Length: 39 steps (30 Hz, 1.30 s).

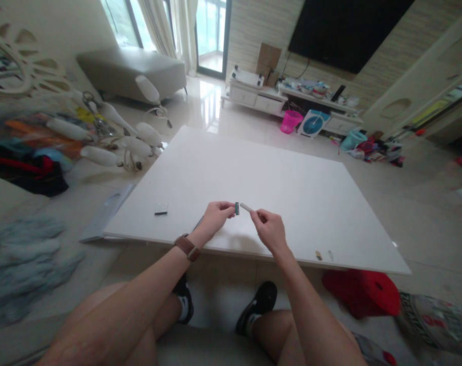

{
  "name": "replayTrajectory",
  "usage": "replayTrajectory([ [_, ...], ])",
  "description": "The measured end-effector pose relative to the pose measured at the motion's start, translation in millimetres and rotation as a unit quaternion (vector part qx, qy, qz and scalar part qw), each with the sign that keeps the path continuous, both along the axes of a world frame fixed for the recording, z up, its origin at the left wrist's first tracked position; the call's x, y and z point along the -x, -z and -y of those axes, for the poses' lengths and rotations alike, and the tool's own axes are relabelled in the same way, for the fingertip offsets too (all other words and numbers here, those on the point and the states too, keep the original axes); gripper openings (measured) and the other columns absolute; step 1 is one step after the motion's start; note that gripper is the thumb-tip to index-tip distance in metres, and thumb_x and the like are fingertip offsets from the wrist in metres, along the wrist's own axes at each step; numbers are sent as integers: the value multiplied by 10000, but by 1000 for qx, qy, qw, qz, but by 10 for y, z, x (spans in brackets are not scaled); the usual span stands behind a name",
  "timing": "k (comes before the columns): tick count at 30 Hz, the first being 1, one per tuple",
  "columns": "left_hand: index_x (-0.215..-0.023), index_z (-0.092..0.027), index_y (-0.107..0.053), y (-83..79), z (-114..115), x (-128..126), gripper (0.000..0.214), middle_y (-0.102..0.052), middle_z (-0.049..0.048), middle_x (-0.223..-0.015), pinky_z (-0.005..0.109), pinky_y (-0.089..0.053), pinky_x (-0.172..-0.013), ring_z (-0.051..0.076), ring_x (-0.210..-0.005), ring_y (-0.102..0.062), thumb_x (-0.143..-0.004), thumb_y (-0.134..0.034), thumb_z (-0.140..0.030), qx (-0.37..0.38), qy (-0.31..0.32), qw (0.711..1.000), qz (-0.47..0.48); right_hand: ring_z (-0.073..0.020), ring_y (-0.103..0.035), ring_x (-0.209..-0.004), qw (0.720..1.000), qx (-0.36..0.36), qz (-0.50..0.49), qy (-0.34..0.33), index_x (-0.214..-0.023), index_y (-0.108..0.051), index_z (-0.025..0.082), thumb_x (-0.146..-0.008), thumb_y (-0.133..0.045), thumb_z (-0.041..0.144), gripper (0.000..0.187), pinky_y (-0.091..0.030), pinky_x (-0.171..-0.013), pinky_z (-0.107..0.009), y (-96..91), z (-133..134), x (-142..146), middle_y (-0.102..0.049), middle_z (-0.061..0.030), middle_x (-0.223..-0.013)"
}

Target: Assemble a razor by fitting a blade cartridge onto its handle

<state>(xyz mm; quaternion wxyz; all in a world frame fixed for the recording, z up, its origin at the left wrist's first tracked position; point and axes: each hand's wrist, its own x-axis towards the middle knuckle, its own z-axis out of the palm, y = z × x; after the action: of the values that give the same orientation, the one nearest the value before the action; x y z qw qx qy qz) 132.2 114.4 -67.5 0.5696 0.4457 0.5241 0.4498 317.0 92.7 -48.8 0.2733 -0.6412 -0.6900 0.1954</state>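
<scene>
My left hand [218,216] pinches a small razor head [237,208], dark with a green stripe, between thumb and fingertips. Facing it from the right, my right hand [268,227] is closed on a slim light grey handle [246,207]. The handle's tip points at the razor head, with a narrow gap between them. Both hands are above the near part of a white table [277,168]. Further left on the tabletop lies a small clear plastic case [161,209] with a black edge.
Two small scraps, one brownish [318,255] and one pale [330,254], lie by the table's near right edge. A lamp with several white shades [139,147] stands beyond the left side. A red roll [368,292] sits on the floor at the near right.
</scene>
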Motion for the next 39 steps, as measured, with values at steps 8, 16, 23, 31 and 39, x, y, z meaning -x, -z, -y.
replayTrajectory([
  [8,-740,-141,-740,8,-2,21,152,-666,33,-666,266,-415,-648,140,-660,-560,-701,-627,-237,-13,7,999,-43,-117,-419,-534,999,28,18,-35,-655,-635,203,-936,-491,534,457,-224,-539,-272,76,-21,37,-536,15,-573],
  [16,-777,-143,-753,19,1,12,186,-681,44,-693,271,-436,-673,149,-686,-578,-715,-637,-273,-9,-3,999,-36,-123,-415,-539,1000,0,-7,21,-669,-597,203,-948,-458,542,460,-240,-551,-266,92,-19,54,-522,18,-569],
  [23,-795,-131,-750,14,20,25,193,-684,44,-691,272,-448,-689,150,-696,-591,-700,-635,-253,-3,-34,999,-26,-119,-428,-547,999,30,-9,-29,-678,-613,201,-951,-444,536,465,-246,-550,-250,143,28,113,-515,20,-566],
  [31,-754,-138,-749,45,-50,79,188,-655,22,-634,263,-410,-641,140,-642,-562,-676,-613,-242,-7,-51,997,-59,-119,-428,-547,995,67,-11,-77,-650,-612,194,-940,-463,534,470,-255,-543,-250,195,6,97,-503,20,-554],
  [39,-753,-136,-756,13,-46,90,199,-661,27,-639,264,-408,-637,141,-640,-561,-669,-622,-257,-14,-67,995,-71,-120,-422,-558,993,77,-13,-88,-647,-608,192,-938,-467,508,452,-250,-545,-249,188,21,116,-525,13,-576],
])
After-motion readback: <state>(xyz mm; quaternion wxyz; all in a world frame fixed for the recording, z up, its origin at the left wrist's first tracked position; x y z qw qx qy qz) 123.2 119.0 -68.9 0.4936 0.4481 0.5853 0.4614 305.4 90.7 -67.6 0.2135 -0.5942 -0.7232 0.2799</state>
